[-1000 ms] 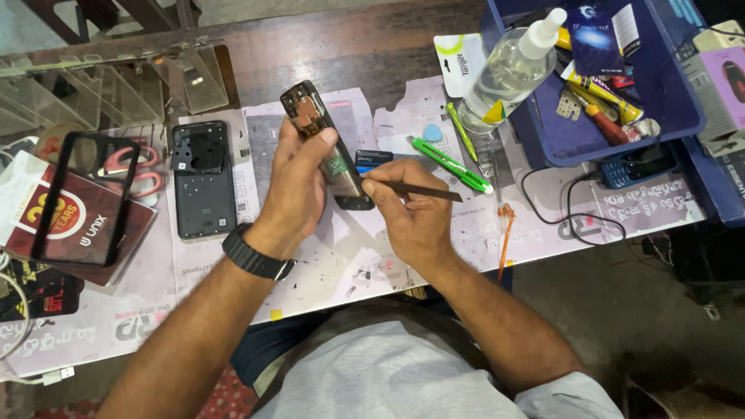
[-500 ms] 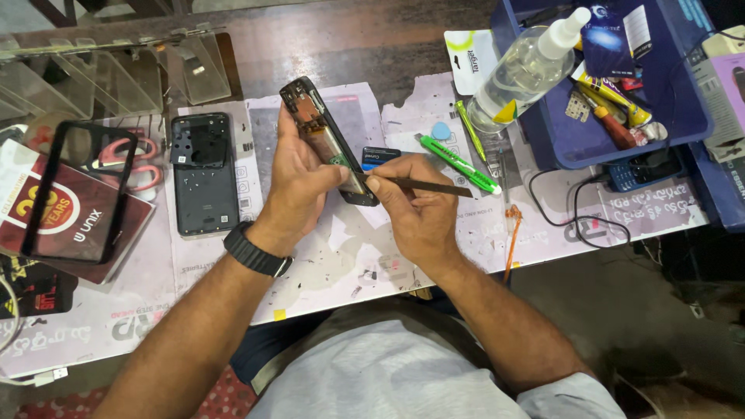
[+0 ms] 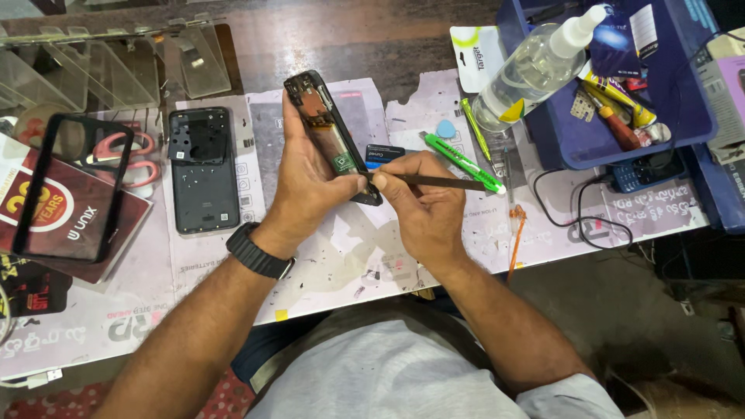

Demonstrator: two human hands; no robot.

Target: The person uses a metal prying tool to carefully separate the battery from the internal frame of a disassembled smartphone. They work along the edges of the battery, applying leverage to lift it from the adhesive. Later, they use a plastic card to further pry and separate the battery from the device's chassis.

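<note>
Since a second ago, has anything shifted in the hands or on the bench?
Hardly. The left hand still grips the opened phone; the right hand still holds the thin dark tool with its tip at the phone's lower end. Back cover and green screwdriver have not moved.

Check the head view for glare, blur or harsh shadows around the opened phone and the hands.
Head view: even, soft light, with only faint shadows under the left hand and right hand. The opened phone and thin dark tool are sharp, without motion blur. Mild glare shows on the clear plastic stands and spray bottle. Straight edges bow slightly near the corners.
</note>
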